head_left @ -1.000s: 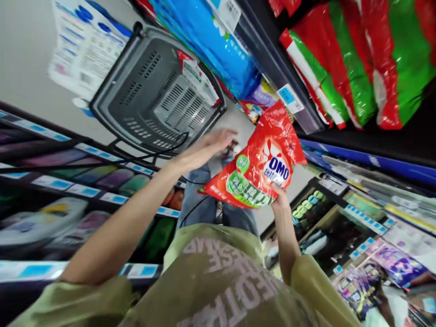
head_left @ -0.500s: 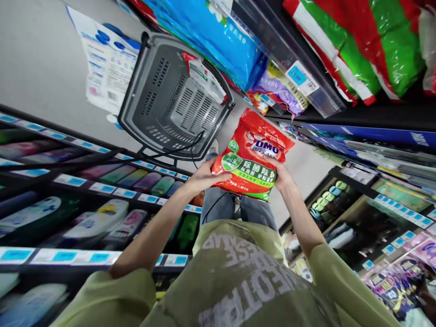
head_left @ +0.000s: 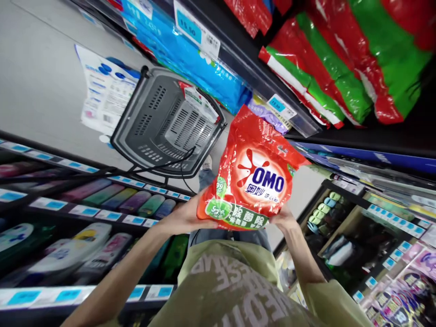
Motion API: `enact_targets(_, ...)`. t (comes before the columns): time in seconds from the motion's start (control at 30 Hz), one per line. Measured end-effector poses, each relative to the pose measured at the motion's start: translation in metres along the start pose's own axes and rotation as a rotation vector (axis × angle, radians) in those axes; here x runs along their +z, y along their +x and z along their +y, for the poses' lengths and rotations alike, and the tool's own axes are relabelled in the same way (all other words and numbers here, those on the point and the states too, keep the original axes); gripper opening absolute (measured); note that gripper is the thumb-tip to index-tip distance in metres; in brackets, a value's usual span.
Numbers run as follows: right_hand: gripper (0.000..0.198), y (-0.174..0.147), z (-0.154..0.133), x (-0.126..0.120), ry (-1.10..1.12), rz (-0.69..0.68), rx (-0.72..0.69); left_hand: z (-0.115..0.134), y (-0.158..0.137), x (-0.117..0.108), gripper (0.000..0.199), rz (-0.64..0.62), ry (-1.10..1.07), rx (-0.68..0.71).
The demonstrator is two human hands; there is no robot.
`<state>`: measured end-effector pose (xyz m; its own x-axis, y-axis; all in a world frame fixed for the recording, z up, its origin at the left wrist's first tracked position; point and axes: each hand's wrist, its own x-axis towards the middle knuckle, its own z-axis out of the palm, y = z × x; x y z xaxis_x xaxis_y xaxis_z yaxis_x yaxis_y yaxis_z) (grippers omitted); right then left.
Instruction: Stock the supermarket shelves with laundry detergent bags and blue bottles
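A red bag of OMO laundry powder point(head_left: 252, 181) is held up in front of my body, its printed front facing me and its top end tilted away. My left hand point(head_left: 190, 213) grips the lower left corner, fingers partly hidden under the bag. On the lower right side, my right hand point(head_left: 284, 220) is closed on the bag's edge; most of its fingers are out of sight behind it. Beyond the bag, a grey shopping basket point(head_left: 146, 141) stands on the floor to the left, with a red and white packet point(head_left: 199, 101) inside.
Along the upper right runs a shelf with red and green bags point(head_left: 327, 72) and a price tag point(head_left: 281, 106). Blue bags point(head_left: 190, 59) sit below it. Shelves of bottles point(head_left: 81, 245) line the left. A white and blue package point(head_left: 105, 91) lies past the basket.
The laundry powder bag has come up closer to the camera, both hands still on it, and its upper part has tipped. The view has shifted slightly, showing more of the upper right shelf.
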<state>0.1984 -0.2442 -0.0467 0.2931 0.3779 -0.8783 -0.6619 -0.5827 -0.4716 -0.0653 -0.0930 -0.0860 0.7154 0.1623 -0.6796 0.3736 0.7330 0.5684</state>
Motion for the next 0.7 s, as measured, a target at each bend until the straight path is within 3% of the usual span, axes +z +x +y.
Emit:
enact_targets(0.1,0.063,0.000,0.006,0.000,-0.096,-0.095,-0.027,-0.016,0.006,0.016,0.061,0.036,-0.140,-0.114)
enact_targets(0.2,0.078,0.004,0.017,-0.007,-0.132,-0.178,-0.020,-0.032,0.013,0.031,0.056,0.175,-0.244,-0.172)
enact_targets(0.4,0.089,-0.014,0.026,-0.018,-0.089,-0.274,0.177,-0.044,-0.002,0.053,0.064,0.125,-0.453,-0.132)
enact_targets(0.53,0.075,-0.038,0.007,-0.003,-0.195,-0.102,0.184,-0.043,-0.021,0.064,0.084,0.177,-0.605,-0.219)
enact_targets(0.7,0.068,-0.056,-0.004,0.009,-0.340,0.097,0.120,-0.029,-0.031,0.068,0.098,0.227,-0.599,-0.299)
